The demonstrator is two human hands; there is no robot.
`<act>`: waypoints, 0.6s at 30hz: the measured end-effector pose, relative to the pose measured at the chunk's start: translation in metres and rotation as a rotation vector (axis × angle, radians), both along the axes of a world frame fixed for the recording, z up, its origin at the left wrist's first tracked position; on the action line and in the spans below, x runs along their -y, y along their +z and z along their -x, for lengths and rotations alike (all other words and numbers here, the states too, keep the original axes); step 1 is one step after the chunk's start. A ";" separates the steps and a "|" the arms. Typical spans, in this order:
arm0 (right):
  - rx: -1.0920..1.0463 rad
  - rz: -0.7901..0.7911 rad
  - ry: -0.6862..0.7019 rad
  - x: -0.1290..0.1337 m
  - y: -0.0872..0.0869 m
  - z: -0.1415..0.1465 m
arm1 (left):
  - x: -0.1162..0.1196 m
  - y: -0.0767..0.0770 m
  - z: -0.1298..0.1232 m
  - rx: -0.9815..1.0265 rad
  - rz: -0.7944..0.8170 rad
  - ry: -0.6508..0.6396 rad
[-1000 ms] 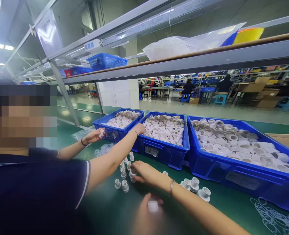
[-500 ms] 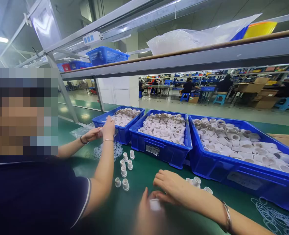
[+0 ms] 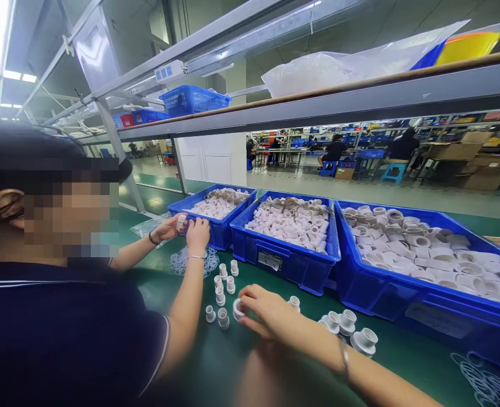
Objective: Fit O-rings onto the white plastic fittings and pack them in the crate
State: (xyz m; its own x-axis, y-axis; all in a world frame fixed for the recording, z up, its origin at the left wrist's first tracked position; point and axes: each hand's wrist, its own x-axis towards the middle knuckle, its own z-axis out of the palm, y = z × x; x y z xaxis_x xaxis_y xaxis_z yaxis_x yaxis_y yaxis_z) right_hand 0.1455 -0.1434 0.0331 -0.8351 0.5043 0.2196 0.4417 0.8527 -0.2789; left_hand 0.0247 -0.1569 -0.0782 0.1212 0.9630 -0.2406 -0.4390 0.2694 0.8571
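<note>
My right hand (image 3: 263,310) reaches in from the right and grips a white plastic fitting (image 3: 238,310) between thumb and fingers, low over the green table (image 3: 207,367). Several assembled white fittings (image 3: 223,319) stand upright just left of it. More fittings (image 3: 347,322) stand beyond and beside my right forearm, partly hidden by it. My left hand (image 3: 267,370) is a blurred shape at the bottom centre, below my right hand; its fingers cannot be made out, nor anything in them.
Three blue bins (image 3: 284,265) of white parts line the table's back. Thin rings (image 3: 483,379) lie at the right, others (image 3: 194,261) beside a person's forearm (image 3: 186,294) at the left. That person holds a white part (image 3: 181,221). A shelf (image 3: 318,102) runs overhead.
My right hand has moved left and now holds a fitting near the standing group. My left hand has dropped lower and blurred. The neighbour's right hand has come down from the bin.
</note>
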 end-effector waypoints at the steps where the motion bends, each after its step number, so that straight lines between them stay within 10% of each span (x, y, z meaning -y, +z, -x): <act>1: -0.034 0.001 0.015 -0.004 -0.005 0.013 | -0.027 0.016 0.023 -0.023 -0.021 0.022; 5: 0.120 -0.071 0.046 -0.015 -0.043 0.057 | -0.144 0.071 0.118 -0.126 -0.091 0.134; 9: 0.233 -0.171 0.056 -0.015 -0.066 0.056 | -0.198 0.074 0.157 -0.223 -0.100 0.169; 18: 0.213 -0.073 -0.017 0.044 -0.077 -0.083 | -0.125 0.047 0.102 -0.152 -0.111 -0.003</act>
State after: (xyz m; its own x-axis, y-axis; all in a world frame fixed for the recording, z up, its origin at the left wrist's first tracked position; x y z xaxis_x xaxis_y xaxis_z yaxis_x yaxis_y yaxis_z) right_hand 0.2287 -0.1877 -0.0435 -0.8583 0.5076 0.0754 0.4981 0.8594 -0.1152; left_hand -0.0775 -0.0317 -0.0315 0.0944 0.9843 -0.1490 -0.3018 0.1709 0.9379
